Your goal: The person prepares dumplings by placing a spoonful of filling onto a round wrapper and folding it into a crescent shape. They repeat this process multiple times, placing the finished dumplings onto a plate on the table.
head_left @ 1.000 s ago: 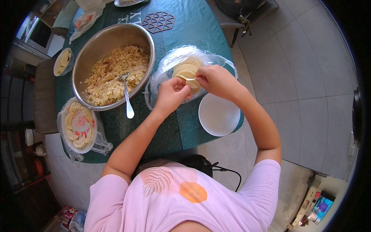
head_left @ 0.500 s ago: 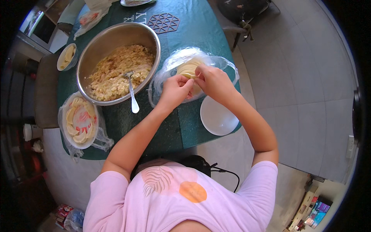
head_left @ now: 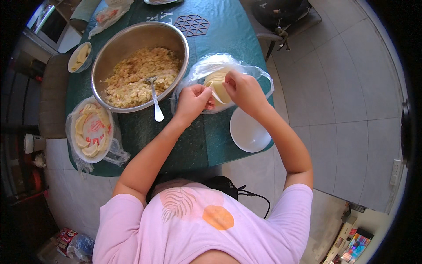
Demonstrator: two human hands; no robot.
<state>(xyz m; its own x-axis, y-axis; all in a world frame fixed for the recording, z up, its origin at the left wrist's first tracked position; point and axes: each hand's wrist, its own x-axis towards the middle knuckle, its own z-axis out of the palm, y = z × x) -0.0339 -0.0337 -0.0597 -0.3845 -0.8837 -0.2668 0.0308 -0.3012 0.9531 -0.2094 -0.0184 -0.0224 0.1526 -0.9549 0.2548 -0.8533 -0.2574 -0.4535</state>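
Note:
A pale round dumpling wrapper (head_left: 221,93) is stretched between my two hands over an open clear plastic bag (head_left: 188,82). My left hand (head_left: 193,103) pinches its left edge, while my right hand (head_left: 246,89) grips the right edge. Behind it, a stack of more wrappers (head_left: 216,76) lies in the bag. To the left stands a large steel bowl (head_left: 102,66) of minced filling (head_left: 143,75), with a metal spoon (head_left: 157,105) resting in it, handle over the rim. A plastic-covered plate (head_left: 107,147) at the far left carries several folded dumplings (head_left: 90,150).
An empty white bowl (head_left: 249,130) sits by the table's right edge, below my right hand. A small bowl (head_left: 88,63) with pale pieces is left of the steel bowl. Farther back are a dark hexagonal trivet (head_left: 191,25), a plastic bag (head_left: 107,17) and a chair (head_left: 299,24).
The wrapper has come up off the stack and now hangs curved between my hands. My hands have moved slightly apart. The whole view has shifted a little.

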